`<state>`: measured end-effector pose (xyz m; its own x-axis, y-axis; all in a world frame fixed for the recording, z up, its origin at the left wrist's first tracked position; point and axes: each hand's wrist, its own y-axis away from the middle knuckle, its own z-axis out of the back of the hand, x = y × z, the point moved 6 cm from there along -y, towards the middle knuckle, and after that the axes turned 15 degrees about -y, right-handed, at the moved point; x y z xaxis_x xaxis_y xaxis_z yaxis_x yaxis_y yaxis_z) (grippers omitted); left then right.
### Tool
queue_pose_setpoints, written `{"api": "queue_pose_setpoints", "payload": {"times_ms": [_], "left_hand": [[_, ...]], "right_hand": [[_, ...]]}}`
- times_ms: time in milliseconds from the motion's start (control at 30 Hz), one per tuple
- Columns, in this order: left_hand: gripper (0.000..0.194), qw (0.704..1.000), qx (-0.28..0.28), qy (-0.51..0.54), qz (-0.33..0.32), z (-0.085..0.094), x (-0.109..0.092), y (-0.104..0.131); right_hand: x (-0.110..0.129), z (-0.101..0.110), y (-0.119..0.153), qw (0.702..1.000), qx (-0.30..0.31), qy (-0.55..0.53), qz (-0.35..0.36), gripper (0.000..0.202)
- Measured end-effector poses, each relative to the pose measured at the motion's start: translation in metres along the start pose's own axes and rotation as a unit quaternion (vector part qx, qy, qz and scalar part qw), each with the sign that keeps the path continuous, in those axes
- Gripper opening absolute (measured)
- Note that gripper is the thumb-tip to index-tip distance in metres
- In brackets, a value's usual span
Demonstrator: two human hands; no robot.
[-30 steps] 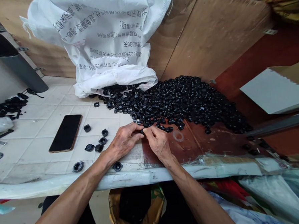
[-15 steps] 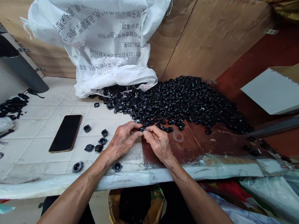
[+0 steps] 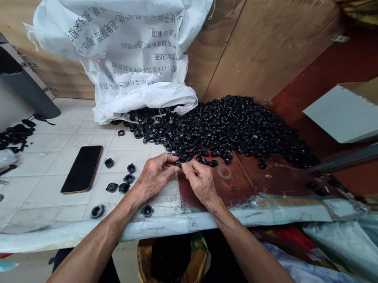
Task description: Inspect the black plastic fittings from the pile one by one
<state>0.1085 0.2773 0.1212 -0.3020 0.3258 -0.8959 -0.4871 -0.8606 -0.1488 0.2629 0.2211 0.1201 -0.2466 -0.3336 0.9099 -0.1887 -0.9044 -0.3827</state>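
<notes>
Worktop [image 3: 40,170]: L hand [image 3: 157,172] & R hand [image 3: 200,179] pinch 1 blk part [image 3: 178,163] nr parts pile [image 3: 235,124].

one head-worn view, looking forward and down, near the hands [image 3: 155,173], across the worktop [image 3: 41,168]

Phone [image 3: 82,169]: we see it lying face up, screen dark, on the left part of the bench [image 3: 40,179].
Grey cylinder [image 3: 29,90]: we find it slanting at the far left, its upper end black.
Wooden boards [image 3: 266,36]: we see them standing behind the bench.
White-faced box [image 3: 346,114]: we spot it at the right.
Patterned cloth [image 3: 310,270]: we notice it low down, near translucent sheeting [image 3: 349,243].
</notes>
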Motion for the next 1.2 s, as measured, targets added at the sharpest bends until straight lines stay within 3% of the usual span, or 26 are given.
{"api": "queue_pose_setpoints", "payload": {"times_ms": [100,200,333,600,700,867,933,1033,1133,1200], "left_hand": [[0.021,1.0,0.006,0.025,0.013,0.0,0.0,0.0],[0.023,0.998,0.012,0.046,0.035,-0.001,0.0,0.0],[0.023,0.998,0.008,0.051,0.048,0.0,0.001,-0.001],[0.025,0.996,0.011,0.07,0.057,0.002,-0.001,-0.001],[0.026,0.995,0.012,0.069,0.068,0.003,-0.003,-0.001],[0.025,0.991,0.044,0.095,0.08,0.001,-0.003,-0.001],[0.022,0.996,0.045,0.058,0.049,0.002,-0.003,-0.001],[0.017,0.992,0.017,-0.101,-0.076,0.005,-0.012,0.001],[0.017,0.947,0.016,-0.249,-0.203,0.001,-0.022,0.008],[0.017,0.925,0.034,-0.294,-0.238,-0.002,-0.024,0.011]], "right_hand": [[0.0,0.0,0.001,0.999,-0.002,-0.033,0.0,0.021],[-0.003,0.002,0.001,1.0,-0.015,-0.013,-0.013,0.032],[-0.001,0.0,0.0,0.999,-0.001,-0.041,0.006,0.017],[0.0,-0.003,-0.001,0.999,0.006,-0.052,0.007,0.016],[-0.004,-0.004,0.0,0.998,0.013,-0.058,-0.022,0.015],[-0.004,-0.004,0.001,0.996,0.004,-0.088,-0.028,0.015],[-0.008,-0.006,0.002,0.992,0.007,-0.113,-0.062,0.014],[-0.02,-0.011,0.002,0.963,0.007,-0.221,-0.154,0.022],[-0.034,-0.021,0.004,0.893,0.029,-0.363,-0.264,0.034],[-0.04,-0.026,0.006,0.845,0.049,-0.424,-0.321,0.036]]}}
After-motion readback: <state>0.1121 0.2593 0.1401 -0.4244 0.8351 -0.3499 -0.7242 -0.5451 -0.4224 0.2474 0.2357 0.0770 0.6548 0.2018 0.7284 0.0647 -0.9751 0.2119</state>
